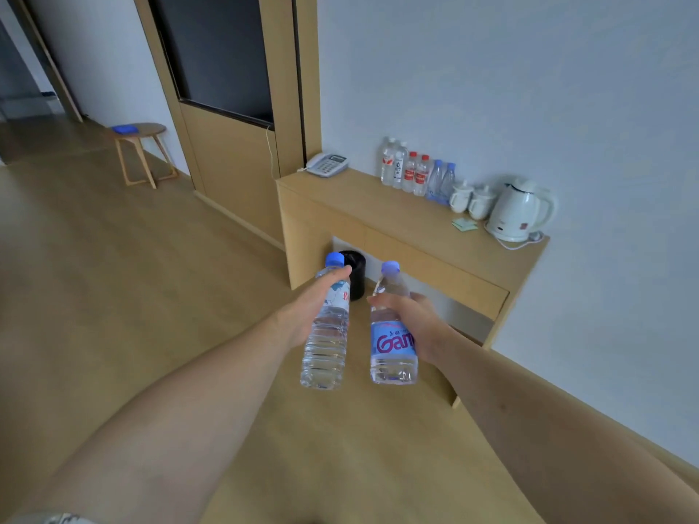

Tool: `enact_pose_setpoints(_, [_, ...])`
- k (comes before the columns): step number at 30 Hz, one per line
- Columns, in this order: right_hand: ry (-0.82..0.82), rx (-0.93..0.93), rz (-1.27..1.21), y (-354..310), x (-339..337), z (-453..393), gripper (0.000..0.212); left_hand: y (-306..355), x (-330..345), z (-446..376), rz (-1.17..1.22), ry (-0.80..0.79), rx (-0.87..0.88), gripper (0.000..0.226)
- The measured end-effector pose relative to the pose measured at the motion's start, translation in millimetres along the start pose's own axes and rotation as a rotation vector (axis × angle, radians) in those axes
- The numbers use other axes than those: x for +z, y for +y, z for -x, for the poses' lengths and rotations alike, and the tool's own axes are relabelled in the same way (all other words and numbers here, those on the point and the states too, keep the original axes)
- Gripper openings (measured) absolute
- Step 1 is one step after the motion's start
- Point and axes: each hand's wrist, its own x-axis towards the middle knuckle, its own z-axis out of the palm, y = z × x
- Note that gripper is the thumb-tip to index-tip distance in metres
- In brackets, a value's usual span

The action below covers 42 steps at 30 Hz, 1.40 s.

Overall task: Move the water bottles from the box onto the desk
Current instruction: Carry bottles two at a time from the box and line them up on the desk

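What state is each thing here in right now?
Left bottle: capped, gripped by left hand, off the desk.
Right bottle: capped, gripped by right hand, off the desk.
Six bottles: upright on desk.
Kettle: lid shut.
Phone: handset down.

Pale wall [529,70], wood floor [113,277], 1 small stool [142,151] by dark doorway [223,51].

Soft, even daylight, no hard glare. The pale grey-white wall [529,88] is lit flat; a faint shadow sits under the light wooden desk [397,236]. Wide-angle bending curves the wooden door frame [170,107] and tilts the floor lines. Overall soft focus, with forearms smeared at the lower edge.
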Motion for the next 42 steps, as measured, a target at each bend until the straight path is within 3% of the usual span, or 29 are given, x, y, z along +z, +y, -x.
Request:
enact_pose_setpoints(7, [0.065,-0.018,-0.066,-60,43,-114,0.058,82,-51,-114,-0.007,-0.023,0.026,0.096])
enact_pose_setpoints(17, [0.036,0.001,-0.040,-108,86,-309,0.063,142,-103,-288,-0.007,-0.006,-0.030,0.092])
enact_pose_setpoints(23, [0.015,0.000,-0.071,-166,105,-456,0.047,215,-135,-423,0.004,0.012,-0.036,0.074])
enact_pose_setpoints(31, [0.010,0.007,-0.066,-250,116,-598,0.054,312,-160,-564,0.010,-0.009,-0.044,0.076])
enact_pose_setpoints(34, [0.035,0.023,-0.058,-263,117,-641,0.060,326,-159,-609,-0.026,-0.028,-0.040,0.090])
enact_pose_setpoints(39, [0.118,0.031,-0.076,-275,117,-713,0.062,344,-161,-702,-0.038,-0.097,-0.077,0.060])
enact_pose_setpoints(42, [0.195,0.019,-0.127,-284,117,-761,0.062,364,-162,-762,-0.054,-0.137,-0.050,0.073])
